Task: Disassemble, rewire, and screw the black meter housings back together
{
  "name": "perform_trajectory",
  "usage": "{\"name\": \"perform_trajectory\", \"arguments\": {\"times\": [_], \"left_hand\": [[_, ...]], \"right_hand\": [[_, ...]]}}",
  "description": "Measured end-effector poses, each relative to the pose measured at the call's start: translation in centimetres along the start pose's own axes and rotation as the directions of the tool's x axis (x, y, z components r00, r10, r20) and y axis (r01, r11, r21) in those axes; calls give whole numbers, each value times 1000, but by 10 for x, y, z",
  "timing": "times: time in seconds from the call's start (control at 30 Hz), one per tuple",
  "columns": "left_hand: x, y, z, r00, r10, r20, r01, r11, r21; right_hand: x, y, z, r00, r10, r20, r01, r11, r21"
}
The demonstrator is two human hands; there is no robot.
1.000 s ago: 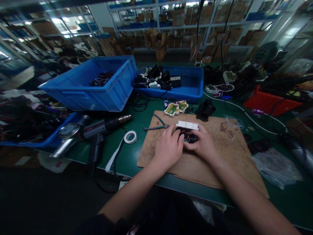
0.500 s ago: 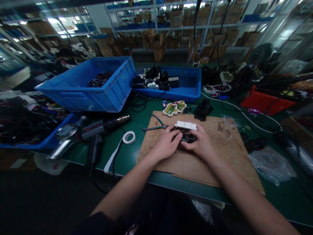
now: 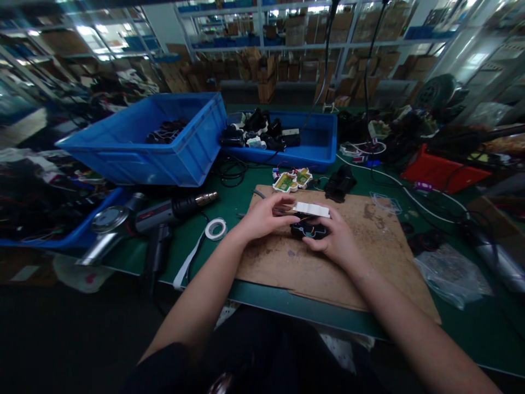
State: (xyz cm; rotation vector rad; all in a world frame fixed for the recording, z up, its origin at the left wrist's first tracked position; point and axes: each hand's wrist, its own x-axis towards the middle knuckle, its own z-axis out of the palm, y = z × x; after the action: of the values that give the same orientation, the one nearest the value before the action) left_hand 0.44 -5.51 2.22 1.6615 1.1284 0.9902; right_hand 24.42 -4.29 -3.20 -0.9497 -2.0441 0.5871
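Note:
My right hand (image 3: 338,236) grips a small black housing (image 3: 309,230) from its right side, thumb in front and fingers behind. Thin wires show in the housing's open face, and a white rectangular block (image 3: 311,209) sits along its top. At the housing's left end is my left hand (image 3: 266,218), fingers stretched out and thumb apart; whether its tips touch the housing I cannot tell. Both hands are over a brown cardboard sheet (image 3: 274,268). Pliers (image 3: 259,193) lie behind my left hand, mostly hidden by it.
Left on the green bench are a heat gun (image 3: 164,216) and a white tape roll (image 3: 215,229). Blue bins (image 3: 197,148) stand behind. Open white casings with green boards (image 3: 287,181) and a black part (image 3: 340,183) lie beyond the cardboard. A plastic bag (image 3: 451,276) is at right.
My left hand has moved left from the housing's front and its fingers have spread, uncovering more of the housing and covering the pliers. My right hand keeps its hold.

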Motion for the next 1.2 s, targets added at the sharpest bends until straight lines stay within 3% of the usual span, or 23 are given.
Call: {"name": "perform_trajectory", "arguments": {"times": [0.2,0.47,0.73,0.97,1.1,1.2], "left_hand": [[22,-3,4,984,-22,178,26,999,-21],[32,1,1,973,-3,232,-41,982,186],[42,-4,10,992,12,126,-65,905,421],[31,0,19,998,62,-30,-28,762,648],[26,-2,18,999,35,-29,-16,868,496],[22,-1,8,986,-58,153,29,982,188]], "right_hand": [[1,-2,-1,1000,-20,-4,20,1000,-5],[1,-3,-1,1000,-24,-7,23,1000,-8],[1,-5,-3,1000,-17,1,17,1000,-2],[-1,1,-1,1000,-19,1,19,1000,1],[-1,2,-1,1000,-31,2,31,999,-6],[-1,-1,-2,999,-41,6,41,999,-19]]}}
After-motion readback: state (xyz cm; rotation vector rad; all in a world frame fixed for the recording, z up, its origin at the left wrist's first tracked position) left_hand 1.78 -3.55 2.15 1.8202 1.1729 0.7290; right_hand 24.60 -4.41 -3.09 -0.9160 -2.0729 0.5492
